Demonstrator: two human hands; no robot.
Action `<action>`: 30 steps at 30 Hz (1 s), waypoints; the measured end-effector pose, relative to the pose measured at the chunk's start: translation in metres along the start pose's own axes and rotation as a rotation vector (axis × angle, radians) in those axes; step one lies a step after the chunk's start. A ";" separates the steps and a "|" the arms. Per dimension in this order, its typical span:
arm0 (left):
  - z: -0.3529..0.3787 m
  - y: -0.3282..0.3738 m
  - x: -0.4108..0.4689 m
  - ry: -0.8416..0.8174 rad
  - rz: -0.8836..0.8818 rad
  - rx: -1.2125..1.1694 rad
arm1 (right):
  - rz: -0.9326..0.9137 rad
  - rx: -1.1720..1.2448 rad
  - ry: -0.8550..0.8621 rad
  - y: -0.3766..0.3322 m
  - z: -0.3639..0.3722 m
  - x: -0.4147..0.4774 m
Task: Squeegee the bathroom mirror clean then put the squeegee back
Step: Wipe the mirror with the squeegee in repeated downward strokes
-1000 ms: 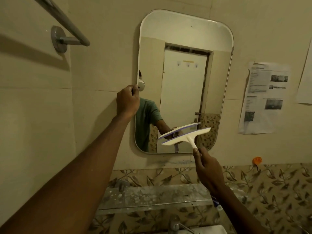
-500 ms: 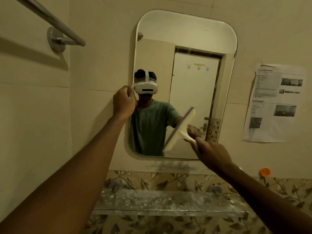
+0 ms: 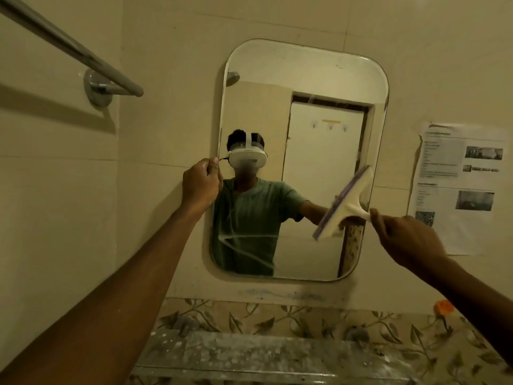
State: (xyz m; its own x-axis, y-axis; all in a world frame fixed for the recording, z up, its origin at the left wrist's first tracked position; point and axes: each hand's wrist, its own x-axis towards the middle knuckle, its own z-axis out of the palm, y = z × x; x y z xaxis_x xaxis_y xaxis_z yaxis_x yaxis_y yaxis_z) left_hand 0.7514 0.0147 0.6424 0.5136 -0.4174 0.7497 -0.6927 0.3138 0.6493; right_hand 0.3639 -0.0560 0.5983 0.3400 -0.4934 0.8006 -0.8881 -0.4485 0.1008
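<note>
Gripping mirror [image 3: 305, 79] edge, right hand [image 3: 410, 240] tilting squeegee [image 3: 344, 204]

Left of the left grip [image 3: 200, 182], the towel bar [image 3: 69, 48] is polished metal. Between both grips, the mirror [image 3: 302, 107] is glossy glass with faint streaks. The squeegee [image 3: 348, 202] in the right grip [image 3: 406, 237] looks like smooth, matt plastic. Right of it hangs wrinkled paper [image 3: 459, 187]; below, a speckled, dull shelf [image 3: 263, 354].
</note>
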 end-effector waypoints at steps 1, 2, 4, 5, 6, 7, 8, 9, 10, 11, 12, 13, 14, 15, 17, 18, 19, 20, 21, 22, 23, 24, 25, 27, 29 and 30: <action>0.000 0.000 0.000 0.004 -0.003 -0.004 | -0.050 0.036 0.024 -0.015 -0.003 0.012; 0.001 0.000 -0.001 0.006 -0.005 -0.007 | -0.128 0.077 0.064 -0.036 -0.006 0.028; 0.001 0.000 0.000 0.007 -0.002 -0.003 | -0.275 0.088 0.132 -0.087 -0.011 0.068; 0.002 -0.001 0.001 0.010 -0.004 0.000 | -0.305 0.083 0.121 -0.112 -0.014 0.089; 0.002 -0.001 0.001 0.014 -0.005 -0.001 | -0.314 0.100 0.086 -0.134 -0.017 0.107; 0.002 -0.002 0.001 0.017 -0.004 -0.002 | -0.313 0.106 0.064 -0.148 -0.020 0.122; 0.002 -0.002 0.001 0.015 -0.004 0.000 | -0.328 0.067 0.065 -0.154 -0.023 0.130; 0.001 -0.002 0.001 0.011 -0.005 0.002 | -0.342 0.023 0.071 -0.149 -0.027 0.131; 0.000 -0.003 0.001 0.005 -0.006 -0.001 | -0.330 0.006 0.073 -0.131 -0.031 0.129; -0.001 -0.004 0.001 -0.003 -0.006 -0.008 | -0.278 0.033 0.075 -0.105 -0.034 0.125; -0.001 -0.004 0.001 -0.011 -0.005 -0.016 | -0.199 0.048 0.081 -0.075 -0.037 0.118; -0.002 -0.004 0.002 -0.017 -0.005 -0.022 | -0.127 0.040 0.080 -0.047 -0.039 0.110; -0.002 -0.004 0.002 -0.020 -0.004 -0.026 | -0.079 0.015 0.076 -0.024 -0.040 0.102; -0.002 -0.004 0.002 -0.022 -0.001 -0.027 | -0.049 0.006 0.075 -0.009 -0.041 0.098; -0.001 -0.003 0.001 -0.019 -0.003 -0.042 | -0.013 0.046 0.078 -0.011 -0.041 0.106; -0.001 -0.003 0.001 -0.019 -0.009 -0.051 | -0.018 0.099 0.082 -0.026 -0.043 0.113; -0.001 -0.002 0.000 -0.018 -0.012 -0.058 | -0.050 0.134 0.103 -0.046 -0.046 0.124; -0.001 -0.001 0.000 -0.014 -0.013 -0.064 | -0.120 0.141 0.124 -0.068 -0.049 0.136; 0.000 -0.001 0.000 -0.008 -0.011 -0.065 | -0.198 0.128 0.134 -0.091 -0.053 0.148; 0.001 -0.001 0.000 0.002 -0.008 -0.068 | -0.266 0.101 0.136 -0.115 -0.057 0.162; 0.002 -0.002 0.000 0.011 -0.003 -0.071 | -0.307 0.080 0.126 -0.138 -0.061 0.176; 0.003 -0.002 0.000 0.020 -0.005 -0.076 | -0.323 0.077 0.112 -0.158 -0.066 0.189; 0.004 -0.002 -0.001 0.024 -0.014 -0.081 | -0.329 0.089 0.105 -0.171 -0.070 0.200; 0.002 -0.002 0.000 0.017 -0.018 -0.089 | -0.337 0.089 0.109 -0.175 -0.078 0.213; 0.000 -0.002 0.000 0.019 0.003 -0.076 | -0.313 0.099 0.109 -0.147 -0.084 0.211; 0.000 -0.002 -0.001 0.022 0.015 -0.073 | -0.260 0.134 0.113 -0.123 -0.085 0.206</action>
State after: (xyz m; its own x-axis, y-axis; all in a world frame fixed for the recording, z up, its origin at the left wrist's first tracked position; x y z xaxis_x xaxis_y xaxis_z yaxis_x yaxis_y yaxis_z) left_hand 0.7527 0.0145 0.6407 0.5150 -0.3941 0.7612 -0.6618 0.3816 0.6453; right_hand 0.5163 -0.0392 0.8009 0.5071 -0.2669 0.8195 -0.7247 -0.6467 0.2378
